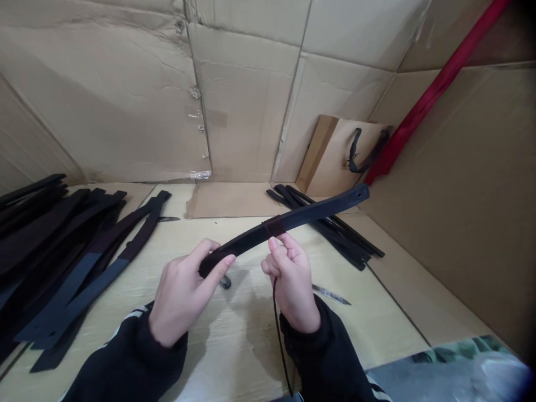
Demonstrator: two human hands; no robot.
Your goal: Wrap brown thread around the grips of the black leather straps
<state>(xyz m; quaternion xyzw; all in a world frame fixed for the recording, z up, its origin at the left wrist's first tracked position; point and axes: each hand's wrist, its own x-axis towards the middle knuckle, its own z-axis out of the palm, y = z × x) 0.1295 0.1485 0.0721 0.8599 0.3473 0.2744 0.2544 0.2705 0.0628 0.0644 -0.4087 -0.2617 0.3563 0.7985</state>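
A long, slightly curved black strip [322, 210] with a hole near its far end slants up to the right above the table. My left hand [180, 293] grips its lower end, thumb on the near face and fingers behind. Around its middle runs a dark brown band of wound cord [274, 225]. Just below that band, my right hand [291, 279] is closed in a pinch on a thin black cord [278, 329], whose tail hangs down past the wrist. Partly hidden behind the left hand, a small dark rounded object [225, 282] lies on the table.
Many similar dark strips [96, 262] are heaped at the left; several more [347, 240] lie at the right. A pointed metal blade [333, 294] rests beside my right wrist. Behind are cardboard walls [247, 106], a brown paper bag [326, 156] and a red strap [435, 89].
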